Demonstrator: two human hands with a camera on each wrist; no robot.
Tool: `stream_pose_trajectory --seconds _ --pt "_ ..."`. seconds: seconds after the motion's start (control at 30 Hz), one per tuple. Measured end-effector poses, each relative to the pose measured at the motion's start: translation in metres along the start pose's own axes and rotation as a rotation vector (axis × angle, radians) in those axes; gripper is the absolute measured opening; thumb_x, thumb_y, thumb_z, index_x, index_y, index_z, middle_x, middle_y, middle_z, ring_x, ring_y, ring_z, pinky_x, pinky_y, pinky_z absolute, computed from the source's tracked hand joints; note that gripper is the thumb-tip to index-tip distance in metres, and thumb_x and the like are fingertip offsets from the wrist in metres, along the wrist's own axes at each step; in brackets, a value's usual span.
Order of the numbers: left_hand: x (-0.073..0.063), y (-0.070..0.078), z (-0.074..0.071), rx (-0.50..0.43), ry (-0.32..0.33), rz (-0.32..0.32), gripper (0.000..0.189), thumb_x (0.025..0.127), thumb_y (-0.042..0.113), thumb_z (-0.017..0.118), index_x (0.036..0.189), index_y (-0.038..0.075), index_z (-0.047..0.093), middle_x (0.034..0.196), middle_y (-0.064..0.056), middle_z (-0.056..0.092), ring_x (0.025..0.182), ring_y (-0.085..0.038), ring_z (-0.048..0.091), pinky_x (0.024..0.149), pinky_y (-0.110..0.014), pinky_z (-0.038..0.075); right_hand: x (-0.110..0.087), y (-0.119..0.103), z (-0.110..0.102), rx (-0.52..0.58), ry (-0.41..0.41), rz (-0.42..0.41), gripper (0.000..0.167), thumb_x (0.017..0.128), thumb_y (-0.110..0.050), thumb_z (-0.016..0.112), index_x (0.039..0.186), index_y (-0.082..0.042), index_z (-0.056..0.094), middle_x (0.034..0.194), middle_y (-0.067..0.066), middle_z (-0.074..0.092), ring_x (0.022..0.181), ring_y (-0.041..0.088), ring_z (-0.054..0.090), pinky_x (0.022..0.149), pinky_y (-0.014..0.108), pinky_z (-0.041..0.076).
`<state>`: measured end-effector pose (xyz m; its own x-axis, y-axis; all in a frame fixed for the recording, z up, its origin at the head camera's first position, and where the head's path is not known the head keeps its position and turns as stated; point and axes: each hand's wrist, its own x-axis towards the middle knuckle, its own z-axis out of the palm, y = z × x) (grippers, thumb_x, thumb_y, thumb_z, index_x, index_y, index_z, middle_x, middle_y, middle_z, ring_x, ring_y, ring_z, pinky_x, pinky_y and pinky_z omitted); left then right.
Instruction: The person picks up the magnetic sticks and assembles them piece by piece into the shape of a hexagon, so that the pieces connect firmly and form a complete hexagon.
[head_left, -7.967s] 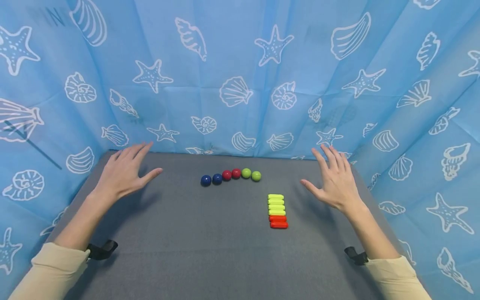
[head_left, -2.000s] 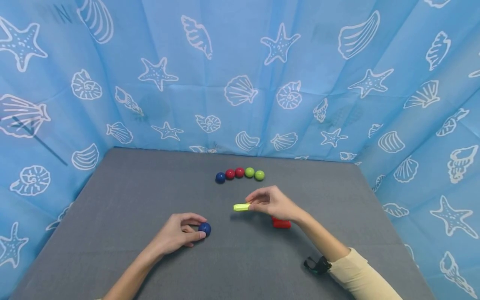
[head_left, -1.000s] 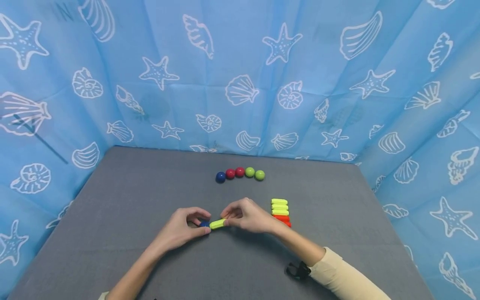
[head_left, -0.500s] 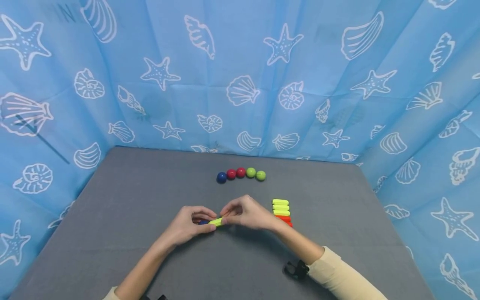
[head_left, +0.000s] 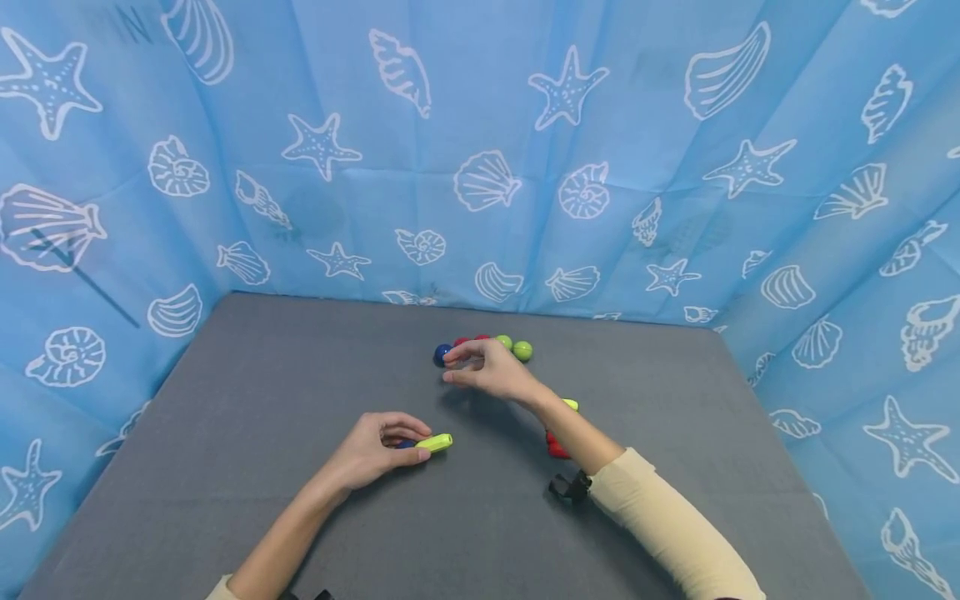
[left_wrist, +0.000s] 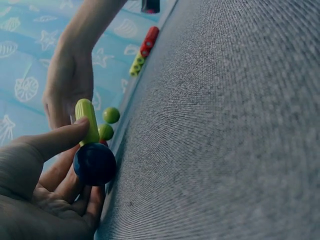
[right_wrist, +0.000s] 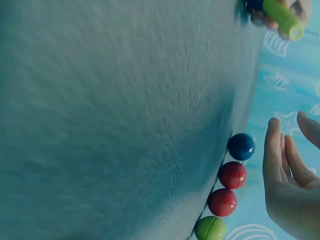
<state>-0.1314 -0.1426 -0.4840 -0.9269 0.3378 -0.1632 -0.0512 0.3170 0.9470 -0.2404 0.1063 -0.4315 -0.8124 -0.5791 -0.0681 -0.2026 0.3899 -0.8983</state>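
Observation:
My left hand (head_left: 366,452) pinches a yellow-green rod (head_left: 438,443) between thumb and fingers, low over the grey table. A dark blue ball (left_wrist: 95,165) sits against the rod's near end, mostly covered by the fingers in the head view. The rod's free end points right, showing a hole (right_wrist: 296,33). My right hand (head_left: 491,368) is over the table's far middle, thumb and fingers spread apart with nothing between them. Its fingertips overlap another blue ball (head_left: 441,356) in the head view, at the left end of a curved row.
Red balls (right_wrist: 222,202) and green balls (head_left: 522,351) continue the row. On the right, yellow rods (head_left: 572,405) and red rods (head_left: 557,448) lie stacked side by side, partly hidden by the right forearm. A blue shell-print curtain (head_left: 480,183) surrounds the grey table (head_left: 300,358).
Earlier, the right hand brought a yellow rod from the stack to the left hand's blue ball. It has since let go and moved away toward the ball row; the left hand keeps hold.

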Motion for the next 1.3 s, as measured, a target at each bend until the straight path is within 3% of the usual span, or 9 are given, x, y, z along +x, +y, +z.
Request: stream_pose_trajectory --seconds 0.1,0.23,0.5,0.63,0.8,1.03,1.3 --pt "0.0 0.0 0.0 0.002 -0.001 0.01 0.034 0.096 0.027 0.085 0.123 0.008 0.078 0.12 -0.009 0.081 0.107 -0.012 0.074 0.093 -0.029 0.056 0.014 0.004 -0.002 0.026 0.028 0.014 0.043 0.102 -0.01 0.075 0.139 0.01 0.064 0.132 0.03 0.072 0.106 0.046 0.078 0.091 0.048 0.066" --pt "0.0 -0.001 0.0 -0.009 0.0 0.004 0.034 0.095 0.027 0.086 0.122 0.009 0.078 0.119 -0.008 0.081 0.107 -0.013 0.074 0.092 -0.026 0.056 0.027 0.006 -0.003 0.019 0.055 0.05 0.049 0.101 -0.01 0.076 0.145 0.007 0.061 0.126 0.03 0.074 0.101 0.043 0.079 0.085 0.048 0.067" --pt "0.001 -0.003 0.0 -0.009 0.005 -0.025 0.032 0.094 0.028 0.087 0.121 0.012 0.079 0.119 -0.005 0.081 0.109 -0.016 0.074 0.095 -0.029 0.056 0.043 0.011 -0.005 -0.033 0.027 0.146 0.051 0.101 -0.011 0.077 0.148 0.001 0.061 0.115 0.024 0.076 0.076 0.015 0.077 0.066 0.029 0.064" --pt "0.002 -0.003 0.001 0.0 0.01 -0.024 0.032 0.094 0.028 0.087 0.12 0.013 0.079 0.118 -0.005 0.081 0.109 -0.016 0.074 0.095 -0.03 0.056 0.048 0.013 -0.005 -0.046 0.027 0.168 0.049 0.101 -0.01 0.077 0.147 0.0 0.062 0.111 0.022 0.074 0.067 0.008 0.072 0.059 0.025 0.06" --pt "0.001 -0.003 0.002 -0.003 0.012 -0.027 0.031 0.094 0.028 0.087 0.12 0.013 0.079 0.117 -0.005 0.082 0.108 -0.016 0.074 0.097 -0.034 0.055 0.051 0.014 -0.004 -0.103 0.028 0.159 0.044 0.1 -0.01 0.079 0.141 -0.002 0.067 0.101 0.017 0.075 0.061 0.006 0.069 0.056 0.025 0.059" --pt "0.001 -0.003 0.002 0.0 0.012 -0.024 0.031 0.094 0.028 0.087 0.12 0.014 0.079 0.117 -0.004 0.082 0.109 -0.016 0.074 0.099 -0.036 0.055 0.055 0.017 -0.004 -0.143 0.039 0.121 0.037 0.1 -0.012 0.079 0.135 -0.002 0.071 0.12 0.018 0.078 0.06 0.006 0.07 0.055 0.026 0.059" --pt "0.0 -0.003 0.003 0.002 0.018 -0.02 0.032 0.094 0.028 0.087 0.12 0.012 0.079 0.118 -0.005 0.082 0.109 -0.014 0.074 0.095 -0.027 0.055 0.054 0.015 -0.002 -0.214 -0.021 0.087 0.038 0.098 -0.013 0.082 0.133 -0.001 0.072 0.096 0.019 0.078 0.058 0.007 0.069 0.056 0.029 0.061"
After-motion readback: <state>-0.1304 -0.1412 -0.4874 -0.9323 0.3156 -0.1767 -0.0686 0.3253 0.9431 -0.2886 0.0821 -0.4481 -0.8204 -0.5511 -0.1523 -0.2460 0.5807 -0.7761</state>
